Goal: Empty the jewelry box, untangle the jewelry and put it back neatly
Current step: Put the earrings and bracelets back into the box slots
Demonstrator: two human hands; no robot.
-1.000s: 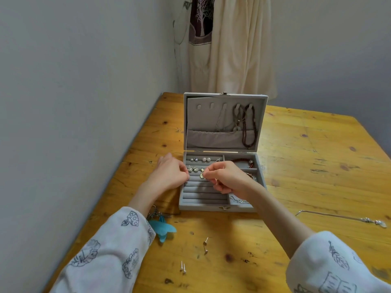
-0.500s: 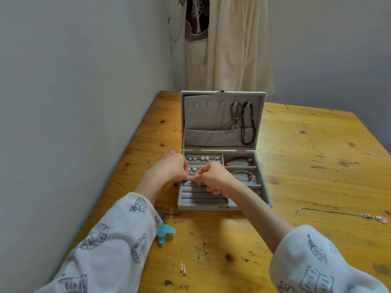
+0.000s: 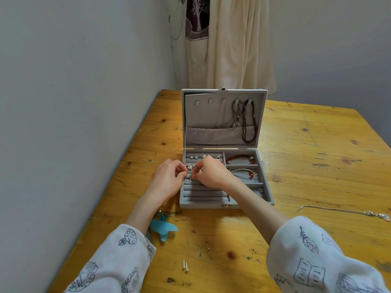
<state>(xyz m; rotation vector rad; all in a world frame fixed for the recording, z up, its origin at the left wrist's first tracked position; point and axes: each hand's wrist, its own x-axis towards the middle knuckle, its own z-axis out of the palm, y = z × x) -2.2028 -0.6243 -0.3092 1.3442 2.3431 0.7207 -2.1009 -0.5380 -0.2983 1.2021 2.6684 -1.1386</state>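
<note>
A grey velvet jewelry box (image 3: 203,203) stands open on the wooden table (image 3: 306,157). Necklaces (image 3: 247,121) hang from hooks inside its upright lid. Earrings (image 3: 193,157) sit in the back rows of the ring rolls, and a red bead bracelet (image 3: 240,158) and a silver one (image 3: 243,173) lie in the right compartments. My left hand (image 3: 169,178) and my right hand (image 3: 211,172) meet over the left side of the ring rolls, fingertips pinched together on a small earring (image 3: 191,176) that is mostly hidden by my fingers.
On the table in front of the box lie a blue feather earring (image 3: 164,228), two small studs (image 3: 208,243) and a pair of pin studs (image 3: 185,266). A silver chain necklace (image 3: 347,212) stretches out at the right. A grey wall runs along the table's left edge.
Both hands have shifted slightly left and toward me over the ring rolls, still pinched together. The view has tilted a little, so the box sits lower and closer.
</note>
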